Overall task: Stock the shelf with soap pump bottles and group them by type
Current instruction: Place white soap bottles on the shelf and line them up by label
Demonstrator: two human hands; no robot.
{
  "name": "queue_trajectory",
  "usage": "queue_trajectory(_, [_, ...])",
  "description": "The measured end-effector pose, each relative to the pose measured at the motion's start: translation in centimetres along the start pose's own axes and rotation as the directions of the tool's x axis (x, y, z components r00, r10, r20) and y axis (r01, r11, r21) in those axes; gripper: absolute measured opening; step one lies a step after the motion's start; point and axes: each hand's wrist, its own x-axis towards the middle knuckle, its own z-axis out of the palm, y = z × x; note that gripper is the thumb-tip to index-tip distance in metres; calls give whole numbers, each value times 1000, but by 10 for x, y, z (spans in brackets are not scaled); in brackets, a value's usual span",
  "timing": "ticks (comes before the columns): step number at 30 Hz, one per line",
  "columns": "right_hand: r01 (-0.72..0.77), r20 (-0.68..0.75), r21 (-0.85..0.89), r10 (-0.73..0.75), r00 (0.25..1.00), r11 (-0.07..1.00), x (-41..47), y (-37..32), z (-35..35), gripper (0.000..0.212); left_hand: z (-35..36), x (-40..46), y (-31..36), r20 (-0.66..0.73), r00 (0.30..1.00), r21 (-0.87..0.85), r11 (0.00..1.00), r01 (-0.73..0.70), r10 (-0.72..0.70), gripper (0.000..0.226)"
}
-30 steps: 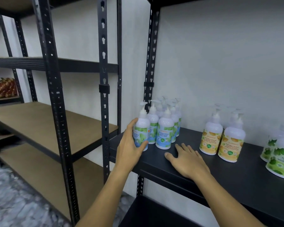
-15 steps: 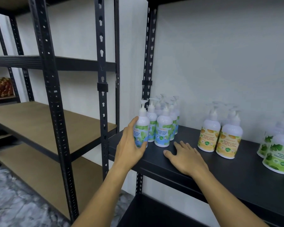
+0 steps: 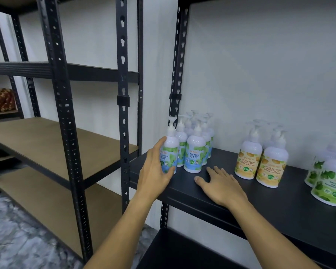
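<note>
We see the left hand (image 3: 155, 171) curled around the front Cool Mint hand wash bottle (image 3: 170, 152), fingers on its left side and thumb low across the label, so the grip is holding that bottle, which stands upright on the black shelf (image 3: 279, 206) near its left front corner. Directly at its 3 o'clock stands a second Cool Mint bottle (image 3: 194, 155), just beside it, and the rest of the Cool Mint group (image 3: 206, 136) runs back toward 1 o'clock in two tight rows against the white wall (image 3: 260, 65).

The right hand (image 3: 221, 184) lies flat on the shelf, palm down, fingers spread wide and holding nothing; its fingertips (image 3: 211, 169) point toward the mint group and stop just short of the second bottle's base.

At 3 o'clock from that hand, well apart from the mint group, stand the yellow-labelled Ultra Moisture bottles (image 3: 260, 160), two in front and more blurred behind. Further toward 4 o'clock, at the frame's right edge, are the green-labelled bottles (image 3: 330, 183), partly cut off.

At 9 o'clock a neighbouring rack (image 3: 62, 113) carries bare brown boards (image 3: 37, 136).
</note>
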Motion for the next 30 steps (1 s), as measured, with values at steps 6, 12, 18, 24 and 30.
queue_trajectory(6, [3,-8,3,-3,1000,1000,0,0,0,78,-1,1,-1,18,1000,-7,1000,-12,13,94])
queue_trajectory(12, [6,-28,11,-5,1000,1000,1,1,1,77,-13,10,-6,85,996,-94,995,39,-31,100])
queue_trajectory(18, [1,-31,12,0,1000,1000,0,0,0,77,-14,9,-7,143,989,-151,987,51,-30,93])
queue_trajectory(24, [-7,-37,17,8,999,1000,-1,-2,-1,76,-9,7,-5,78,996,-71,997,37,-31,94])
queue_trajectory(30, [-5,-45,21,6,999,1000,0,-1,0,76,-8,7,-8,72,997,-57,998,29,-24,94])
